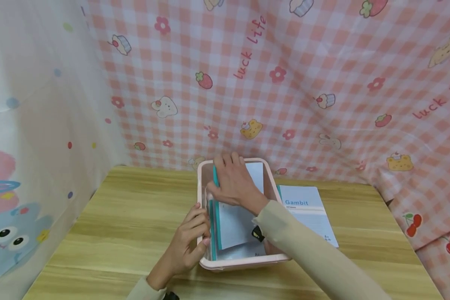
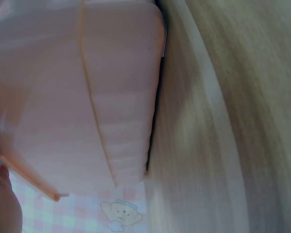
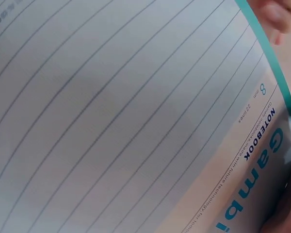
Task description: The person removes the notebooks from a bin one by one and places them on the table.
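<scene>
Right hand holds the top notebook near its upper end, thumb at the teal spine side; the notebook is inside the pink bin, spine to the left. Left hand grips the bin's left rim, fingers over the edge. Lower notebook in the bin, under the top one, mostly covered. Third notebook, marked Gambit, lies flat on the tabletop just right of the bin; can't tell if they touch. Pink checked cloth hangs behind.
</scene>
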Demonstrator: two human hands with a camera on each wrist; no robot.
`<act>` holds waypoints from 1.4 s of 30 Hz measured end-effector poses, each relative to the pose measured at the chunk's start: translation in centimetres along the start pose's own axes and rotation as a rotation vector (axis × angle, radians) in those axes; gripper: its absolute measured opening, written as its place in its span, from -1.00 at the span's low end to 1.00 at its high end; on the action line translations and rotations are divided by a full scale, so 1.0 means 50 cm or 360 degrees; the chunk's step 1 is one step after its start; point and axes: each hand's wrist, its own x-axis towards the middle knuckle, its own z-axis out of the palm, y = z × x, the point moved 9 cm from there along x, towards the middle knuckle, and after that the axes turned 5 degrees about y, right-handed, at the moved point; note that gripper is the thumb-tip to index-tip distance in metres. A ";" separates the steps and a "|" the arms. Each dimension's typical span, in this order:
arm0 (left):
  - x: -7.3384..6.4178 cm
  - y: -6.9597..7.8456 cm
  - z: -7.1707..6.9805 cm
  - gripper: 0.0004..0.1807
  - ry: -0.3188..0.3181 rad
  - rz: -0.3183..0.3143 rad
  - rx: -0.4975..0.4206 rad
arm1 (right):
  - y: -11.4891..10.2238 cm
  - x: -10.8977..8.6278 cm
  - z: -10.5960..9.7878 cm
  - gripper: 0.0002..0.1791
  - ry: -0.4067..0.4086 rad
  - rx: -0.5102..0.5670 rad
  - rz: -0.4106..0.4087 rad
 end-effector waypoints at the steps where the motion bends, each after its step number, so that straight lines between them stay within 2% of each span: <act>1: -0.001 0.000 0.000 -0.91 0.0000 0.0001 -0.0001 | -0.001 0.002 -0.008 -0.75 0.0025 -0.0002 -0.0006; 7: -0.003 -0.002 0.001 -0.91 -0.0008 -0.0017 0.0003 | -0.003 0.016 -0.061 -0.73 0.0102 0.0019 0.0000; 14: -0.003 -0.001 0.006 -0.91 -0.0012 -0.0016 -0.0005 | 0.004 0.037 -0.142 -0.76 0.0262 0.0061 -0.0026; 22: -0.003 -0.002 0.011 -0.91 -0.0007 -0.0014 -0.0003 | 0.046 0.052 -0.238 -0.79 0.0356 0.0105 0.0006; 31: 0.000 0.000 0.008 -0.91 0.0005 -0.0003 0.0022 | 0.099 0.064 -0.348 -0.72 0.0440 0.0124 0.0038; 36: 0.003 0.005 0.004 -0.90 0.0030 0.0038 0.0027 | 0.141 0.050 -0.371 -0.73 0.0443 0.0052 0.0059; 42: 0.005 0.009 0.005 -0.90 0.0033 0.0042 0.0027 | 0.203 0.013 -0.355 -0.79 0.0350 -0.0052 0.0096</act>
